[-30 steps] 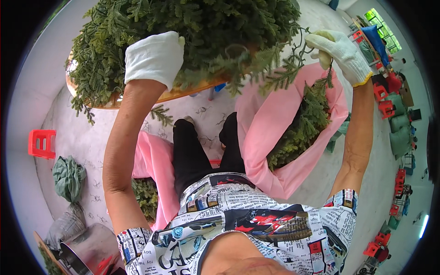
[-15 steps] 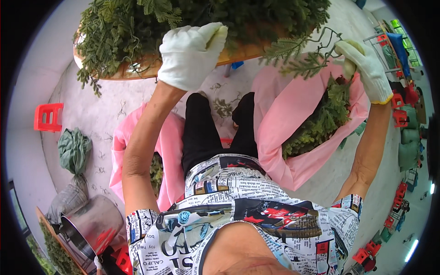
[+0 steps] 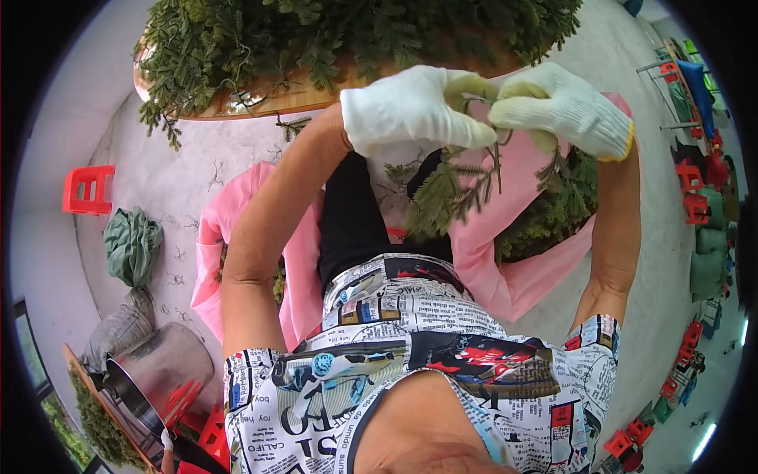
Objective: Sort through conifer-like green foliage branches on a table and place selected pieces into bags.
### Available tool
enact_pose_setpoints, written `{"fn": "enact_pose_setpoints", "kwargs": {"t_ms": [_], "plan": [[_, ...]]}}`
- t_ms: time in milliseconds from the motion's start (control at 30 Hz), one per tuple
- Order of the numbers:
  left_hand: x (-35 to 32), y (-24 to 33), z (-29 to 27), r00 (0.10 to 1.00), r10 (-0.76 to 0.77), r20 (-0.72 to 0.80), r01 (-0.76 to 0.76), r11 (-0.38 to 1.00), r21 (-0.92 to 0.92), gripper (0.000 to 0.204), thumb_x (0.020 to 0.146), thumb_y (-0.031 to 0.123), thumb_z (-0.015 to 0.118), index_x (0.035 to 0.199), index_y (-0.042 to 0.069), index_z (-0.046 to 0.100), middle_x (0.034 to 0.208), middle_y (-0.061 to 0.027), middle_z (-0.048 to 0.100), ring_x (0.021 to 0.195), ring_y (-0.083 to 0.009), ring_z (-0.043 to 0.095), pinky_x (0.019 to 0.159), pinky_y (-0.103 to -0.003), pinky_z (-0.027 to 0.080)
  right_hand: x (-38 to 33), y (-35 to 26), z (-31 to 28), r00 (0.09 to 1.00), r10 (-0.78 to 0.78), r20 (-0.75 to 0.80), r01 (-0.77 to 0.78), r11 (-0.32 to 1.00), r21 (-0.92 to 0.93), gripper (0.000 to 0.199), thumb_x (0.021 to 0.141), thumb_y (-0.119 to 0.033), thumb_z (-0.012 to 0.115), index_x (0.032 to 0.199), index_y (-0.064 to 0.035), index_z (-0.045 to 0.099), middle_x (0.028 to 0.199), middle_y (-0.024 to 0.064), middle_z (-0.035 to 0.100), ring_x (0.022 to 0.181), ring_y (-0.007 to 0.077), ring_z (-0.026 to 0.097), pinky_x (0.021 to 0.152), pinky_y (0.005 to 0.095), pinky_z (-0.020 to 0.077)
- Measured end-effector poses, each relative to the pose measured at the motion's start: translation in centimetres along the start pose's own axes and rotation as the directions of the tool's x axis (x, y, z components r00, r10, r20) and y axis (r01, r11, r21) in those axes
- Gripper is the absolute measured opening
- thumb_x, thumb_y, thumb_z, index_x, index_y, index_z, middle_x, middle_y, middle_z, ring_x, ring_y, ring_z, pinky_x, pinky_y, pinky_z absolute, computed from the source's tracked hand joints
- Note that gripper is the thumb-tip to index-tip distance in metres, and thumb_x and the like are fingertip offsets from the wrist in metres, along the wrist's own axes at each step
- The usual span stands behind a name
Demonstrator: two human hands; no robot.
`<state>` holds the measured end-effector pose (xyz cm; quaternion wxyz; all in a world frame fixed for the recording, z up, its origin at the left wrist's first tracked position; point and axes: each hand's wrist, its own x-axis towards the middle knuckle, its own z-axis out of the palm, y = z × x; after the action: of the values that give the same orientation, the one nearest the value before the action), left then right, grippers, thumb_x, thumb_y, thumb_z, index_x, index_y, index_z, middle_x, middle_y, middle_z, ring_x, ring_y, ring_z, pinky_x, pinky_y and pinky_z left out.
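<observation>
We pinch one feathery sprig (image 3: 462, 189) between both gloved hands — left hand (image 3: 414, 110), right hand (image 3: 564, 107) — its stem hanging downward below our fingers.

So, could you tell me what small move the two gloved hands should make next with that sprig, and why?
Probably strip or snap the leafy sprig downward. Both the left hand and the right hand already pinch its stem together, with the fronds hanging over the pink bag that holds more greens.
</observation>
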<state>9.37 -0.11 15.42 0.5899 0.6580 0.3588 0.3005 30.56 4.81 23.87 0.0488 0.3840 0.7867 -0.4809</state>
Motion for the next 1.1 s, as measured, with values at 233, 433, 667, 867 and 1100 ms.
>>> {"fn": "enact_pose_setpoints", "kwargs": {"t_ms": [233,433,667,867,1100], "plan": [[-0.8,0.4,-1.3,0.989,-0.143,0.028,0.144,0.988,-0.062,0.04,0.084,0.035,0.078,0.101,0.0,0.071,0.084,-0.0065,0.069,0.072,-0.0091,0.058,0.064,-0.021,0.045,1.8,1.8,0.2,0.997,-0.071,0.007,0.071,0.997,-0.01,0.029,0.09,-0.028,0.067,0.095,-0.0002,0.07,0.077,0.0033,0.063,0.06,0.0075,0.051,0.054,0.0191,0.0398],[-1.6,0.4,-0.8,0.964,-0.205,-0.169,0.171,0.966,-0.196,0.035,0.085,0.036,0.076,0.087,0.001,0.073,0.074,-0.0043,0.068,0.063,-0.0093,0.058,0.06,-0.02,0.044,1.6,1.4,4.0,0.758,-0.182,-0.627,0.168,0.982,-0.083,0.043,0.087,-0.022,0.066,0.122,0.0036,0.062,0.101,0.0084,0.069,0.092,0.0156,0.063,0.081,0.0246,0.0484],[-2.5,1.4,2.2,0.919,-0.272,-0.285,0.206,0.948,-0.241,0.035,0.085,0.035,0.077,0.083,0.001,0.072,0.069,-0.0038,0.067,0.063,-0.0104,0.063,0.058,-0.019,0.045,0.9,7.8,11.6,0.741,-0.27,-0.615,0.352,0.936,0.014,0.069,0.075,-0.014,0.079,0.137,0.0003,0.052,0.124,0.0087,0.064,0.106,0.0144,0.062,0.092,0.0257,0.0483],[-2.9,0.3,3.0,0.902,-0.324,-0.286,0.277,0.941,-0.192,0.036,0.084,0.034,0.077,0.086,-0.002,0.074,0.071,-0.0038,0.068,0.061,-0.0099,0.058,0.058,-0.021,0.047,3.6,8.8,12.2,0.983,-0.076,-0.165,0.118,0.958,0.263,0.066,0.078,-0.016,0.076,0.137,0.0023,0.051,0.125,0.0071,0.064,0.1,0.0134,0.062,0.087,0.029,0.0484],[-4.1,-2.0,2.8,0.811,-0.313,-0.495,0.2,0.942,-0.269,0.031,0.084,0.027,0.077,0.084,-0.003,0.073,0.069,-0.0049,0.067,0.057,-0.0091,0.056,0.052,-0.02,0.045,5.4,8.9,14.6,0.987,-0.145,-0.066,0.117,0.377,0.919,0.042,0.087,-0.012,0.064,0.126,0.0029,0.059,0.109,0.0055,0.068,0.089,0.0119,0.059,0.079,0.0241,0.0473]]}}
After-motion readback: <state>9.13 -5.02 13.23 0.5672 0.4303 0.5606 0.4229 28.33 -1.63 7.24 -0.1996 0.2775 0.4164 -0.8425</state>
